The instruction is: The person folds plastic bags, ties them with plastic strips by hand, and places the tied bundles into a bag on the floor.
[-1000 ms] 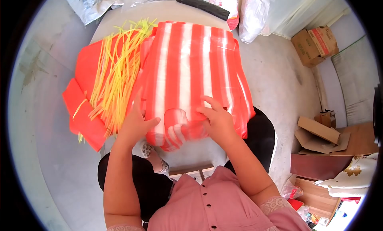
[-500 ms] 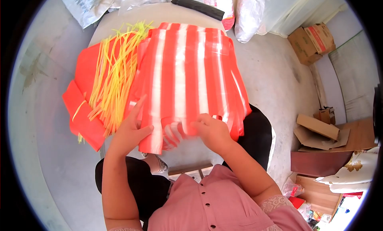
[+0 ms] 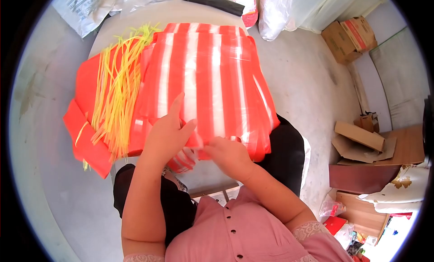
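Observation:
A thick stack of red-and-white striped plastic bags (image 3: 203,76) lies over the table's near part and against my right thigh. My left hand (image 3: 167,133) rests on the stack's near left part, index finger stretched forward and thumb apart. Just to its right, my right hand (image 3: 228,157) has its fingers curled in a pinch on the near edge of a striped bag. Below the hands a loose striped fold (image 3: 181,160) hangs over the edge. Left of the stack, a bundle of yellow plastic strips (image 3: 116,90) lies on folded red sheeting (image 3: 86,81).
A long black roll (image 3: 212,3) lies on the table's (image 3: 149,14) far edge, near white sacks (image 3: 86,9). Cardboard boxes (image 3: 348,38) stand against the right wall. An opened carton (image 3: 359,142) sits on brown furniture at the right.
My left hand has moved right across the stack, toward my right hand. The near left bag edge has been drawn in between the hands. The whole view has shifted slightly.

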Available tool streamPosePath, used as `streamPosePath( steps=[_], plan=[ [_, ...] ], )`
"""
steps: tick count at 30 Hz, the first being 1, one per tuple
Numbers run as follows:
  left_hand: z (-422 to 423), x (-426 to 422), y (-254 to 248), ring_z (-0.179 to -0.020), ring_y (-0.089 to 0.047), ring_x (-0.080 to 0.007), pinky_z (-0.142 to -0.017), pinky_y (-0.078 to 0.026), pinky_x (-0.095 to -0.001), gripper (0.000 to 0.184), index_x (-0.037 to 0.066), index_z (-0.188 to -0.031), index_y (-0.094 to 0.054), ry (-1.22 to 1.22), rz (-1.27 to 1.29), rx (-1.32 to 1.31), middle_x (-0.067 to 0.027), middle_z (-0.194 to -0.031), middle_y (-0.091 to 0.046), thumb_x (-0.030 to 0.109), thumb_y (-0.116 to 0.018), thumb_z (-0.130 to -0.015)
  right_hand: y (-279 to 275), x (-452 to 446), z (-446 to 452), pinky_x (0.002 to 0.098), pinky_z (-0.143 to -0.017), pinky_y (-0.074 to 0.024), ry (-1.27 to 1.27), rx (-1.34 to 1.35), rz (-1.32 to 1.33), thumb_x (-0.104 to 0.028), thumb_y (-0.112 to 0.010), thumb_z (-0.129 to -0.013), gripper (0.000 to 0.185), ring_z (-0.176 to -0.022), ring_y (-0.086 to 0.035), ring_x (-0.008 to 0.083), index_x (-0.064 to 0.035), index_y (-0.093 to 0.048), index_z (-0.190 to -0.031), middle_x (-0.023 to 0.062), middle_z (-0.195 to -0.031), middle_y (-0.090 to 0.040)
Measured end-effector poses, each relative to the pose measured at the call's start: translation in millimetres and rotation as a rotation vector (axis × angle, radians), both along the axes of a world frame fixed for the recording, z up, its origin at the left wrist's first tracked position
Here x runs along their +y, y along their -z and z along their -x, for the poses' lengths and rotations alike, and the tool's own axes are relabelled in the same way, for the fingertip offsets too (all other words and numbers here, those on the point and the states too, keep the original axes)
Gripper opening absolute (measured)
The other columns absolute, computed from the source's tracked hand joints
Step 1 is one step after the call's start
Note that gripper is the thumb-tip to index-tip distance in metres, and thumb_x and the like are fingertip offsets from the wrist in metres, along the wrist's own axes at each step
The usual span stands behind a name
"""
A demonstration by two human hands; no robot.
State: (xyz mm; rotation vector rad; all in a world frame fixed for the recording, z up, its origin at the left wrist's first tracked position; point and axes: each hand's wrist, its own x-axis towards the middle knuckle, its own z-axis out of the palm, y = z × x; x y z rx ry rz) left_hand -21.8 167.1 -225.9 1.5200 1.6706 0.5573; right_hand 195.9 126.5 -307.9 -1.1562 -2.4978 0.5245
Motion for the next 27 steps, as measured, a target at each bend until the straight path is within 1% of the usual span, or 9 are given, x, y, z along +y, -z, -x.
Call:
streamPosePath(
  steps=[3,6,7,10,12,13,16,18,27],
  plan=[
    [-7,6,10,-0.062,-0.056,-0.0153,-0.064,-0.049,-0.0326,0.069,0.010,-0.164,-0.032,0.008,0.006,-0.125,-0.0069,-0.074,-0.065,0.021,-0.061,-0.103,2,0,0,0.0402,-0.072,-0.0533,-0.009,0.035,-0.047,-0.007,-0.064,-0.087,0.028,-0.090,-0.069,0.0263,-0.0097,-0.070,-0.114,0.0046,-0.108,-0.066],
    [-9,6,13,-0.068,-0.060,-0.0155,-0.068,-0.051,-0.0319,0.055,0.007,-0.156,-0.044,-0.014,0.017,-0.200,-0.0075,-0.080,-0.067,0.014,-0.058,-0.104,2,1,-1,0.0400,-0.069,-0.0548,-0.016,0.045,-0.053,-0.006,-0.064,-0.085,0.028,-0.089,-0.070,0.0268,-0.0091,-0.070,-0.113,0.0047,-0.107,-0.066],
    [-7,6,18,-0.071,-0.061,-0.0159,-0.069,-0.051,-0.0321,0.048,0.005,-0.150,-0.050,0.004,-0.042,-0.171,-0.0086,-0.085,-0.068,0.012,-0.059,-0.103,2,1,-1,0.0400,-0.069,-0.0551,-0.019,0.045,-0.052,-0.006,-0.064,-0.085,0.028,-0.089,-0.070,0.0268,-0.0090,-0.070,-0.113,0.0047,-0.107,-0.066],
    [-4,5,25,-0.080,-0.064,-0.0181,-0.072,-0.052,-0.0326,0.032,0.002,-0.131,-0.064,0.050,-0.222,-0.058,-0.0111,-0.098,-0.070,0.005,-0.061,-0.099,-1,0,-5,0.0401,-0.082,-0.0553,-0.019,0.019,0.066,-0.017,-0.059,-0.098,0.026,-0.101,-0.067,0.0295,-0.0104,-0.070,-0.121,0.0080,-0.114,-0.069],
    [-5,4,19,-0.087,-0.067,-0.0211,-0.075,-0.054,-0.0330,0.024,0.001,-0.118,-0.071,0.068,-0.344,0.052,-0.0118,-0.108,-0.071,0.000,-0.063,-0.095,-5,1,-4,0.0399,-0.083,-0.0550,-0.015,0.012,0.080,-0.017,-0.059,-0.098,0.027,-0.101,-0.067,0.0299,-0.0108,-0.070,-0.121,0.0079,-0.114,-0.068],
    [-6,4,19,-0.090,-0.068,-0.0235,-0.077,-0.054,-0.0339,0.023,0.001,-0.116,-0.072,0.109,-0.354,0.041,-0.0117,-0.112,-0.070,-0.001,-0.064,-0.094,-7,1,-4,0.0398,-0.084,-0.0549,-0.014,0.007,0.087,-0.016,-0.059,-0.097,0.027,-0.102,-0.067,0.0300,-0.0109,-0.070,-0.121,0.0078,-0.113,-0.068],
    [-4,3,25,-0.101,-0.070,-0.0295,-0.085,-0.056,-0.0362,0.023,0.002,-0.111,-0.074,0.245,-0.374,0.028,-0.0114,-0.122,-0.069,-0.003,-0.065,-0.090,-11,3,0,0.0403,-0.069,-0.0557,0.010,0.031,-0.045,-0.007,-0.065,-0.086,0.025,-0.087,-0.070,0.0264,-0.0105,-0.071,-0.111,0.0042,-0.105,-0.067],
    [-2,4,30,-0.108,-0.070,-0.0319,-0.089,-0.057,-0.0377,0.024,0.002,-0.111,-0.073,0.358,-0.377,0.051,-0.0108,-0.126,-0.069,-0.004,-0.065,-0.090,-12,7,2,0.0396,-0.068,-0.0562,0.046,0.072,-0.043,-0.007,-0.066,-0.087,0.025,-0.086,-0.070,0.0258,-0.0112,-0.071,-0.111,0.0035,-0.104,-0.068],
    [4,-10,11,-0.121,-0.064,-0.0344,-0.097,-0.056,-0.0394,0.033,0.000,-0.113,-0.072,0.357,-0.312,-0.042,-0.0152,-0.141,-0.060,-0.009,-0.065,-0.081,-28,25,9,0.0377,-0.067,-0.0573,0.139,0.267,-0.073,-0.006,-0.072,-0.086,0.024,-0.085,-0.071,0.0262,-0.0108,-0.074,-0.109,0.0050,-0.099,-0.069]
  ],
)
